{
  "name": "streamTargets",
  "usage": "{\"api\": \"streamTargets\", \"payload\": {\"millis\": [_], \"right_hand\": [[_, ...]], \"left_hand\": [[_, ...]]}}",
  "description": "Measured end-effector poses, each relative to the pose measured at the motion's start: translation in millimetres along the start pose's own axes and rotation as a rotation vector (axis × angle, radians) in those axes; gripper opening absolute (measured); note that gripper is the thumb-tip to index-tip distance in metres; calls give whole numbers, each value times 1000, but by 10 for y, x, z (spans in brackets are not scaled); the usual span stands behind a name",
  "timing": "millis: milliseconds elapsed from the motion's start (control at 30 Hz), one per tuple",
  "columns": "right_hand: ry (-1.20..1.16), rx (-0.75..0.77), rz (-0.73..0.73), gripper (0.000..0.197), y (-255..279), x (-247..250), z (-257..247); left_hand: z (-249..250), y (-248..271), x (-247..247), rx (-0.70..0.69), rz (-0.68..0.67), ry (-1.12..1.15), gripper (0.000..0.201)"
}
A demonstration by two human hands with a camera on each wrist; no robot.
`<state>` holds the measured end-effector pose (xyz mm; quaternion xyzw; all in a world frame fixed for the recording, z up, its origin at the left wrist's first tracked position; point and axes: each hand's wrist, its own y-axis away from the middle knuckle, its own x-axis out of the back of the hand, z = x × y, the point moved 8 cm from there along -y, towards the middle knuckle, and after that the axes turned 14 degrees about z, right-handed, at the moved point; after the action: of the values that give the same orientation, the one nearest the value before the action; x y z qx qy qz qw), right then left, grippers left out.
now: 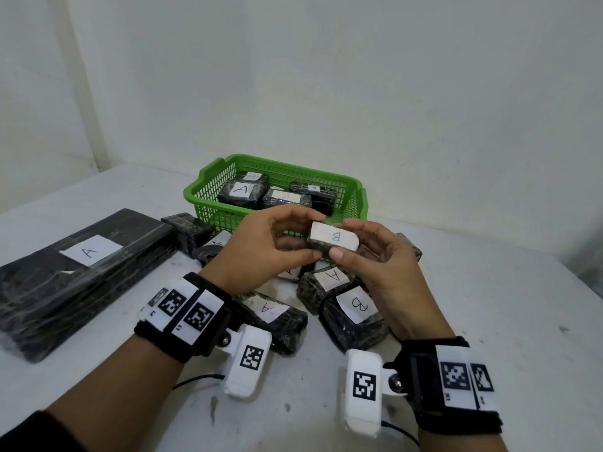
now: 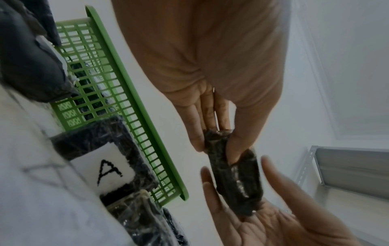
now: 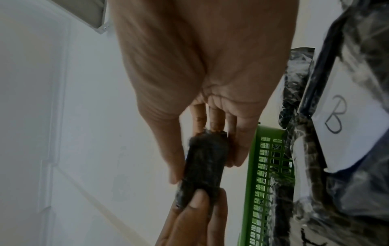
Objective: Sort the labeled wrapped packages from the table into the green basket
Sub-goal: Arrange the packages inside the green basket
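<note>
Both hands hold one small black-wrapped package (image 1: 332,240) above the table; its white label reads B. My left hand (image 1: 318,236) pinches its left end and my right hand (image 1: 342,238) pinches its right end. The left wrist view shows the dark package (image 2: 233,176) between the left fingers (image 2: 195,139) and the right palm. In the right wrist view the package (image 3: 204,166) sits between the right thumb and fingers. The green basket (image 1: 293,166) stands just behind the hands and holds several packages labeled A (image 1: 243,190).
On the white table under the hands lie packages labeled A (image 1: 329,282), B (image 1: 354,308) and A (image 1: 270,318). A long flat black package labeled A (image 1: 81,265) lies at the left. A white wall stands behind the basket.
</note>
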<state>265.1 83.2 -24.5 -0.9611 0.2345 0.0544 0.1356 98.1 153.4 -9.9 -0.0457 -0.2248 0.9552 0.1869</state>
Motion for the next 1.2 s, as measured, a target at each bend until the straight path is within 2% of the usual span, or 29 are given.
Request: {"api": "streamTargets", "payload": {"millis": [67,133,233,333,500,700,800,867,967,1067,1200], "right_hand": [[-89,-112,5,59,9,-19,50],[-134,-176,6,47,26,-42,79],[-108,-166,67,30,22,0,104],[-78,-158,84,33,11,15,94],[-198,-220,70,40,11,26,64],[-113,-167,117,37,0,69,50],[33,-43,161,32,-14,113,-16],[116,63,139,41,0,121,-111],[190,141,70,54,54,82,-228],[182,144,18,51,92,27,-280],[-12,15,57,46,55,52,-179]], "left_hand": [[4,5,-12,4,-10,17,48],[9,19,-32,5,-30,28,49],[16,44,-72,4,-60,29,51],[19,41,-78,4,-62,24,52],[43,-11,34,-35,19,22,50],[10,27,-46,-10,-17,-9,52],[20,46,-81,-6,-53,-19,53],[45,59,-92,-21,-77,-44,56],[66,78,-106,-47,-93,-112,62],[48,78,-130,-28,-102,-111,58],[48,27,-53,-6,-26,-70,41]]}}
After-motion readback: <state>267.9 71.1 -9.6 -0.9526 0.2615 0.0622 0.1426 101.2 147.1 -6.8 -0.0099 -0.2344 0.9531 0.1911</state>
